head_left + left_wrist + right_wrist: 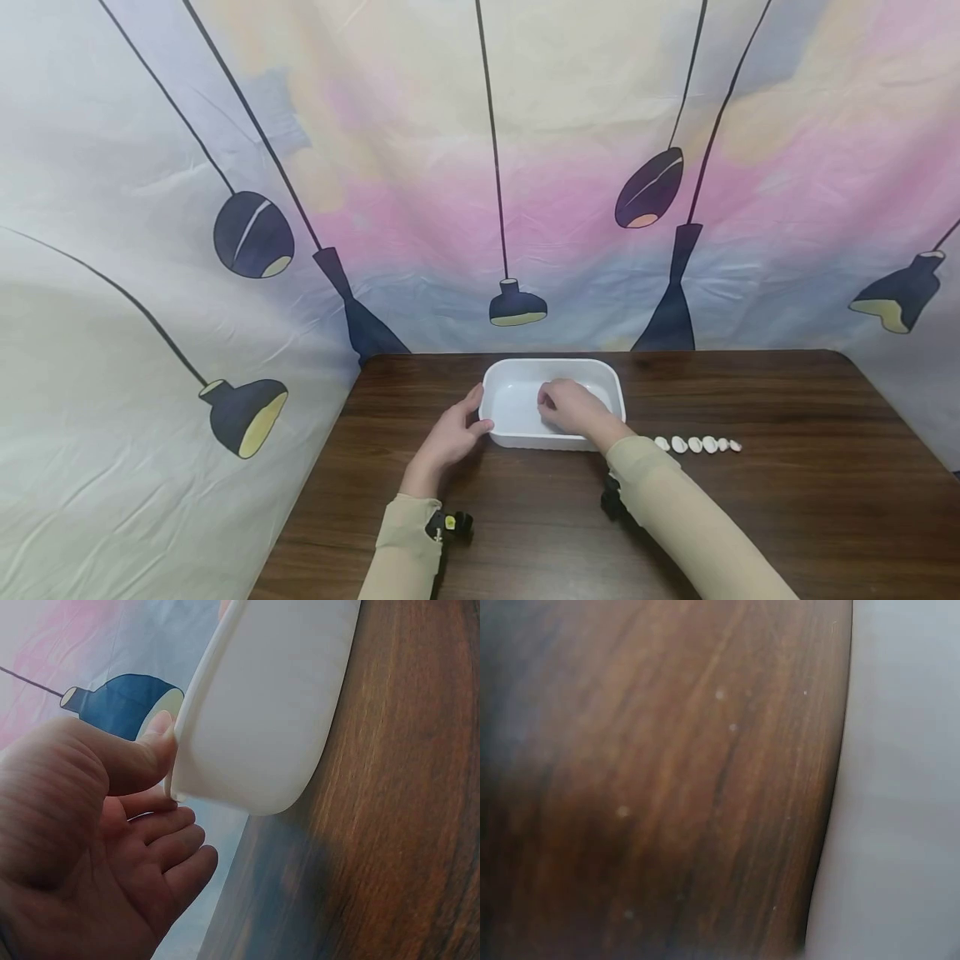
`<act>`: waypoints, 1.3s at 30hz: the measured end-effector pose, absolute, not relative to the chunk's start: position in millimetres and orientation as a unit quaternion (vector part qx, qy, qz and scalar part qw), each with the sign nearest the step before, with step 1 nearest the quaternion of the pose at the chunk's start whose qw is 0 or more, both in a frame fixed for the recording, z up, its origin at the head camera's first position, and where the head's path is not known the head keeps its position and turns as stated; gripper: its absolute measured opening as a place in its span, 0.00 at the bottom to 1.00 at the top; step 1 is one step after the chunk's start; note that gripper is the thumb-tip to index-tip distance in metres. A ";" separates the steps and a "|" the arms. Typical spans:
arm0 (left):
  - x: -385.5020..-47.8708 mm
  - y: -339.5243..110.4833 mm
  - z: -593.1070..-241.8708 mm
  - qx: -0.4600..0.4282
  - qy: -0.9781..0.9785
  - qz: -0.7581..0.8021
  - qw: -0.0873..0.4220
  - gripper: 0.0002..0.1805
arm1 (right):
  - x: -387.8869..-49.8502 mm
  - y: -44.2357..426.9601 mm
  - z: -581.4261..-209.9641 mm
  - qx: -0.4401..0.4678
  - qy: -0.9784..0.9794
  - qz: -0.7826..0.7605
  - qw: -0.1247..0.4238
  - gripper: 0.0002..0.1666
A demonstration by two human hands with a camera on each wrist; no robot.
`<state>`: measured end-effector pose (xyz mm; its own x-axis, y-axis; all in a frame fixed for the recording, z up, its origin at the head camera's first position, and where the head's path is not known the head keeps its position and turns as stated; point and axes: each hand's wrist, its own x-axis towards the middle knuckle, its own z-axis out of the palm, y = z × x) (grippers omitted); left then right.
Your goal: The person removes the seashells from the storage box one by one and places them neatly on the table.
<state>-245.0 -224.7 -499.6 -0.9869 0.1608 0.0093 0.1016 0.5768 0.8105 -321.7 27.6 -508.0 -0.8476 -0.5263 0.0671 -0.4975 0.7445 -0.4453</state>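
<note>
A white rectangular basin (pixel 517 440) with rounded corners stands on the wooden table, in the middle of the head view. My left hand (pixel 452 435) grips its left end; in the left wrist view the thumb (pixel 154 746) and forefinger pinch the rim of the basin (pixel 262 705). Over the front wall reaches my right hand (pixel 573 406), its fingers curled down inside the basin. Whatever may be between those fingertips is hidden. The right wrist view has only the blurred basin wall (pixel 900 787) and table, without the hand.
Several small white shells (pixel 695 445) lie in a row on the table (pixel 787 508), right of the basin and partly behind the right sleeve. Behind the table's far edge hangs a cloth (pixel 420 167) printed with lamps.
</note>
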 end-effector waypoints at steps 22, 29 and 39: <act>-244.0 -226.7 -501.0 0.061 0.887 0.455 0.035 0.38 | -321.9 27.9 -509.6 -0.239 0.937 -0.254 0.031 0.12; -245.9 -225.3 -501.7 0.068 0.891 0.448 0.034 0.38 | -322.6 29.7 -511.3 -0.237 0.937 -0.255 0.026 0.14; -246.4 -225.3 -501.6 0.065 0.888 0.453 0.034 0.38 | -322.6 30.7 -510.0 -0.256 0.930 -0.261 0.031 0.13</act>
